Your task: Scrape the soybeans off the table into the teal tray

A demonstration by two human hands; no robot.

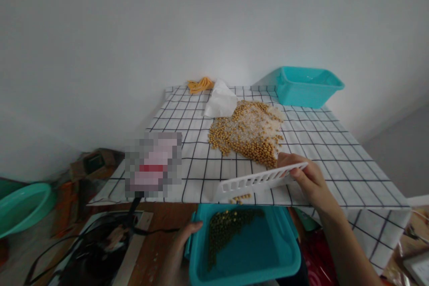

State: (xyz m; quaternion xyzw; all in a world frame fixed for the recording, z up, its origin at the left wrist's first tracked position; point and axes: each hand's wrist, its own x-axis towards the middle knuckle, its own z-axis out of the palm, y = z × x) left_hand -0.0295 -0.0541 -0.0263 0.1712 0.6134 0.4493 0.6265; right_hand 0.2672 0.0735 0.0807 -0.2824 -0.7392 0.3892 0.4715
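My right hand (310, 183) grips one end of a white slotted plastic piece (256, 183), standing on its long edge near the table's front. A few yellow beans (241, 198) lie just before it, at the edge. Below that edge is a teal plastic tub (250, 257) with small dark green beans (223, 230) and some yellow ones inside. My left hand (182, 248) holds the tub's left side, thumb at the rim, other fingers hidden. Beyond the slotted piece spreads a pile of yellow beans mixed with pale grains (250, 132).
A checked cloth (194, 161) covers the table. At the back stand a turquoise bin (306, 89), a crumpled white cloth (221, 100) and an orange-yellow bundle (200, 85). A pixelated item (154, 165) lies front left. A green basin (27, 208) is at far left.
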